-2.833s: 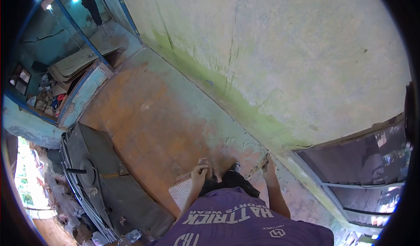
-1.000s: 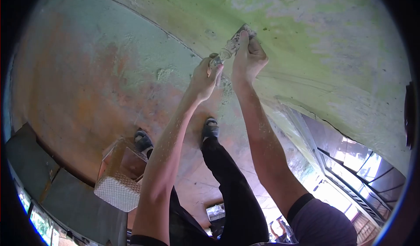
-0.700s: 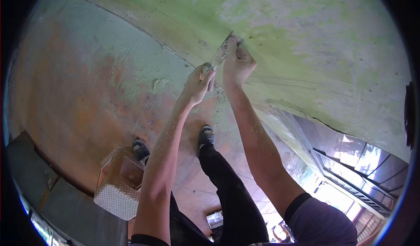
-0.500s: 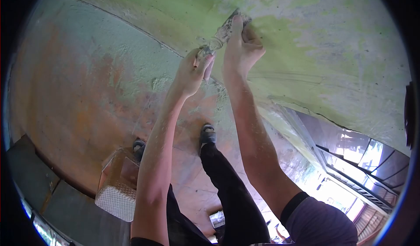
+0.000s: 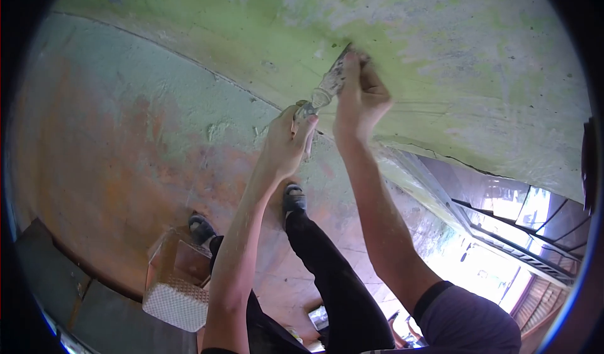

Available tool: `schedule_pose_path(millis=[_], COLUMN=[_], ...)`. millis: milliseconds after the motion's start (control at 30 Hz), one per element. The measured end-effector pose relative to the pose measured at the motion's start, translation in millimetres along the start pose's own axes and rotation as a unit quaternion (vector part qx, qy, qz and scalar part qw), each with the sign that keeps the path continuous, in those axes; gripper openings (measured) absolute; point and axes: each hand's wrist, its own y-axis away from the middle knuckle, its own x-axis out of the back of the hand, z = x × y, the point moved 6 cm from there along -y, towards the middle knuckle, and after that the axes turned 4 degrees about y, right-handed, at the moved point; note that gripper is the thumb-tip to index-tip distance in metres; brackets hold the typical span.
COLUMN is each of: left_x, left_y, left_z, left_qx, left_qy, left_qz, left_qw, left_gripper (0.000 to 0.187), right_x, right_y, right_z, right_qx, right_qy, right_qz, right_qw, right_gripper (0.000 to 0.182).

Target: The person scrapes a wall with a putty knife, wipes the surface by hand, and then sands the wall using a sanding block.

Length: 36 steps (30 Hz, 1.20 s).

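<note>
A dirty, dust-caked scraper lies slantwise against the green wall, held in both hands. My left hand is closed round its handle end, close to the line where wall meets floor. Further up, my right hand grips the blade end, the thumb lying along it and the fingers curled. The right fingertips are slightly blurred, and they hide part of the blade. The green wall around the tool has worn, whitish patches.
A box-like seat with a white woven top stands on the stained floor at lower left. Dark panels line the left edge. My sandalled feet are below my arms. A bright doorway opens at lower right.
Both hands and the scraper sit lower and slightly further right in view. The view itself has also shifted a little. Both hands keep their hold.
</note>
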Motion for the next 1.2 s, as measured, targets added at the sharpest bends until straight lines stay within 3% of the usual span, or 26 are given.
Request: schedule_pose_path(millis=[33, 133, 233, 267, 333, 367, 467, 600, 767, 867, 900, 967, 1033, 1133, 1200], left_x=[1, 0, -13, -18, -16, -16, -16, -27, -14, -19, -19, -16, -8, -4, -5], left_y=[4, -2, -1, 1, -7, -7, -23, 0, -10, -8, -1, 15, 8, 0, 4], left_z=[24, 14, -27, -42, 3, 10, 21, -11, 38, -11, -13, -19, 9, 3, -13], left_qx=[-0.028, -0.051, -0.003, 0.024, -0.082, -0.091, -0.071, -0.056, -0.057, -0.163, -0.115, -0.020, -0.049, -0.093, -0.076], left_qy=[-0.002, -0.026, 0.003, 0.025, -0.022, -0.034, -0.058, -0.008, -0.057, -0.033, -0.036, -0.044, -0.034, -0.040, -0.022], left_qz=[0.007, 0.019, 0.002, -0.005, 0.042, 0.046, 0.015, 0.016, 0.013, 0.064, 0.046, 0.014, 0.036, 0.059, 0.048], left_qw=[1.000, 0.998, 1.000, 0.999, 0.995, 0.994, 0.996, 0.998, 0.997, 0.984, 0.992, 0.999, 0.998, 0.993, 0.996], left_gripper=[0.040, 0.040, 0.040, 0.040, 0.037, 0.037, 0.039, 0.037, 0.045, 0.047, 0.048, 0.049, 0.050, 0.050, 0.048], right_x=[-1, 2, 2, 7, 11, 13, 16, 24, 18, 14, 18, 19, 10, 4, 5], right_y=[-3, -3, 7, 5, -2, -8, -13, 1, -16, -1, 5, 3, -2, -1, 8], right_z=[-27, -23, 17, 18, -18, -37, -29, -3, -46, -14, 2, -5, -30, -28, 7], right_qx=[0.030, 0.001, -0.006, 0.005, 0.028, 0.030, 0.029, 0.030, 0.014, 0.026, 0.024, 0.010, 0.035, -0.018, -0.007], right_qy=[-0.100, -0.115, 0.030, -0.004, -0.070, -0.149, -0.138, 0.056, -0.144, -0.054, 0.067, 0.047, -0.019, -0.082, 0.028], right_qz=[0.021, 0.028, 0.009, 0.017, 0.033, 0.044, 0.044, 0.009, 0.048, 0.069, 0.040, 0.037, 0.066, 0.062, 0.057], right_qw=[0.994, 0.993, 0.999, 1.000, 0.997, 0.987, 0.989, 0.998, 0.988, 0.996, 0.997, 0.998, 0.997, 0.995, 0.998], right_gripper=[0.035, 0.045, 0.040, 0.039, 0.038, 0.028, 0.028, 0.035, 0.039, 0.038, 0.039, 0.042, 0.051, 0.050, 0.050])
